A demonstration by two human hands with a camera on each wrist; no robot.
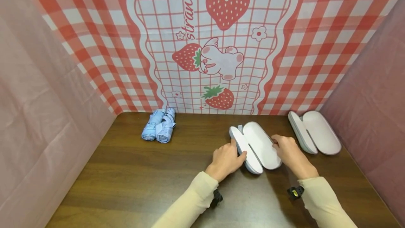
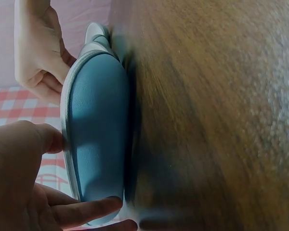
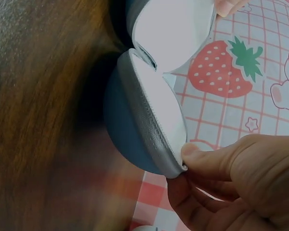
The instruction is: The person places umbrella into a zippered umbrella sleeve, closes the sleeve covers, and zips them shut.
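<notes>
An eyeglass case (image 1: 259, 145) lies unfolded on the table between my hands, white inside and blue outside, its two halves spread apart along the hinge. My left hand (image 1: 225, 161) holds its left half; in the left wrist view the thumb is on the rim and fingers lie along the blue shell (image 2: 98, 130). At the right half, my right hand (image 1: 286, 152) pinches the rim between thumb and fingers, with the silvery edge band (image 3: 147, 120) showing beside them in the right wrist view. The white lining (image 3: 176, 36) shows nothing lying in it.
A second unfolded eyeglass case (image 1: 322, 133) lies at the table's back right corner, just beyond my right hand. Two rolled light blue umbrellas (image 1: 164, 129) lie side by side at the back left. A strawberry-print cloth (image 1: 218, 45) hangs behind the wooden table (image 1: 126, 171), with pink cloth at both sides.
</notes>
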